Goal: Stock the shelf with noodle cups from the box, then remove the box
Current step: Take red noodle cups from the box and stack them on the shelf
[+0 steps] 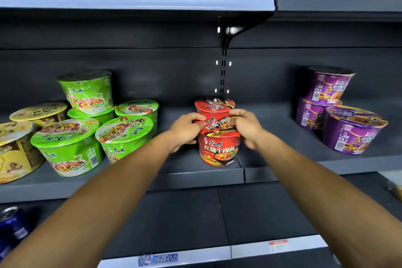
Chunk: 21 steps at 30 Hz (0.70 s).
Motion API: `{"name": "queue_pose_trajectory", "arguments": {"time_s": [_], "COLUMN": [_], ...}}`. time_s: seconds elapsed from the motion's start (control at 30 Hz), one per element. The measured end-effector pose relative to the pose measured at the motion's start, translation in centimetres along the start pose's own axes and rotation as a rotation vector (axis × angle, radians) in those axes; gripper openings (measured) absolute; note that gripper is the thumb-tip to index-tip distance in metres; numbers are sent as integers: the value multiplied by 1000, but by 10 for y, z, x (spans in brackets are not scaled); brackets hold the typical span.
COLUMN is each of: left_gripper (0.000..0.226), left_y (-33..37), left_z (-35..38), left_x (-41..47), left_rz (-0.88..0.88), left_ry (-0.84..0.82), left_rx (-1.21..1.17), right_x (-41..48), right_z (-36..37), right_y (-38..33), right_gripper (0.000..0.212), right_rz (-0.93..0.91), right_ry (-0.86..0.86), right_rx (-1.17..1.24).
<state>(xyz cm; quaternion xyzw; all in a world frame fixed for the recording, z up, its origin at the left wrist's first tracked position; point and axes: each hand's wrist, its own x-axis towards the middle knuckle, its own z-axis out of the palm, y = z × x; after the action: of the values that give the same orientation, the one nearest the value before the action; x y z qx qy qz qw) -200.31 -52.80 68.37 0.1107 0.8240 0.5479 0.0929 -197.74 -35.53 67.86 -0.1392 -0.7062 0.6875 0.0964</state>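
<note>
- The red noodle cup (219,150) has on its side, just below the fingers (196,118), the brand 康師傅 and under it 红烧牛肉面.
- Its lid (217,126), between the fingers of both hands, shows 红烧牛肉面 again.
- The green cups (87,93), well left of the fingers, carry 康師傅 and 牛肉面.
- A price label (158,259), far below the fingers, shows 50.
- The print on the purple cups (352,132), right of the fingers, is too blurred to read.

5 green (65,146), 2 yellow (13,152), 2 red (219,150), 3 purple (352,135)

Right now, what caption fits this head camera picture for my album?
Left hand and right hand grip the front red noodle cup on the shelf, between green cups and purple cups.
</note>
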Motion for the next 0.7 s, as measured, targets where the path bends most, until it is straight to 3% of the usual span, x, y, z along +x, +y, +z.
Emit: {"name": "queue_pose_trajectory", "arguments": {"time_s": [0.7], "left_gripper": [31], "left_y": [4], "left_z": [8], "left_x": [15], "left_rz": [7], "left_ry": [11], "left_rx": [61], "right_x": [8], "right_z": [-7], "right_y": [-8], "right_gripper": [35], "right_rz": [58], "right_ry": [-42], "right_rx": [37]}}
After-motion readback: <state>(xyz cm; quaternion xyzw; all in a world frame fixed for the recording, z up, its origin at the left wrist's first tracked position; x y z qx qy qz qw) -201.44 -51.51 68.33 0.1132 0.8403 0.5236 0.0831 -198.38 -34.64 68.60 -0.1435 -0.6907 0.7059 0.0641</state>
